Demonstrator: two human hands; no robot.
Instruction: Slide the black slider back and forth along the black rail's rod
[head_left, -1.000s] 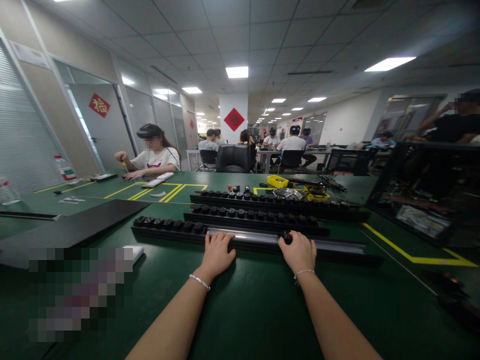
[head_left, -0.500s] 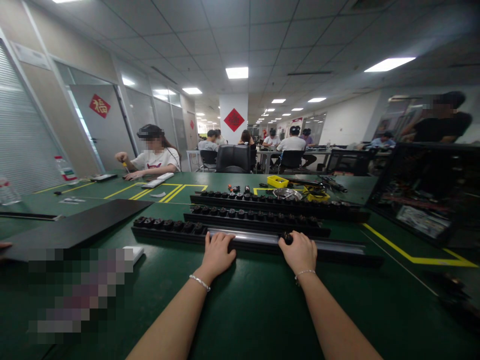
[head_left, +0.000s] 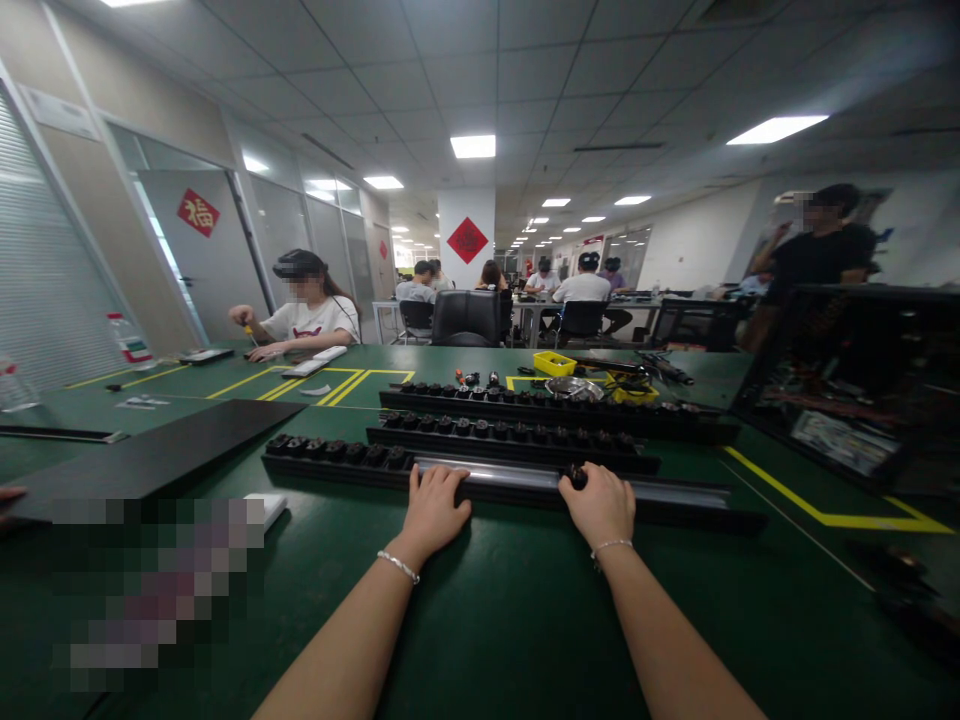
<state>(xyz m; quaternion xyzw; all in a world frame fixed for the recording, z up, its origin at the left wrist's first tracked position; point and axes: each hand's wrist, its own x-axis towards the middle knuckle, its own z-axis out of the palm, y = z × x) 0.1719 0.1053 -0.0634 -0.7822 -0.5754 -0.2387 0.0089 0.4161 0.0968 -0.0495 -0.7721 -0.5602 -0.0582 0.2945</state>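
A long black rail [head_left: 690, 502] with a shiny strip along its channel lies crosswise in front of me. Several round black knob-like pieces [head_left: 337, 450] sit in a row in its left part. My left hand [head_left: 436, 505] holds the rail near its middle, the fingers bent over its near edge just right of that row. Farther right, my right hand [head_left: 602, 500] pinches one small black knob-like piece [head_left: 576, 476] at the channel. My fingers partly cover it, and I cannot tell whether it is seated. Both wrists wear bracelets.
Two similar filled rails [head_left: 510, 431] lie just behind. Beyond them are a yellow bin [head_left: 555, 363] and a metal dish [head_left: 574, 388]. A dark panel [head_left: 165, 450] lies left, and a large black frame [head_left: 847, 390] stands right. A co-worker [head_left: 307, 310] sits across the table.
My hands and the rail stay nearly still. At the far right, a standing person in a dark top has shifted left.
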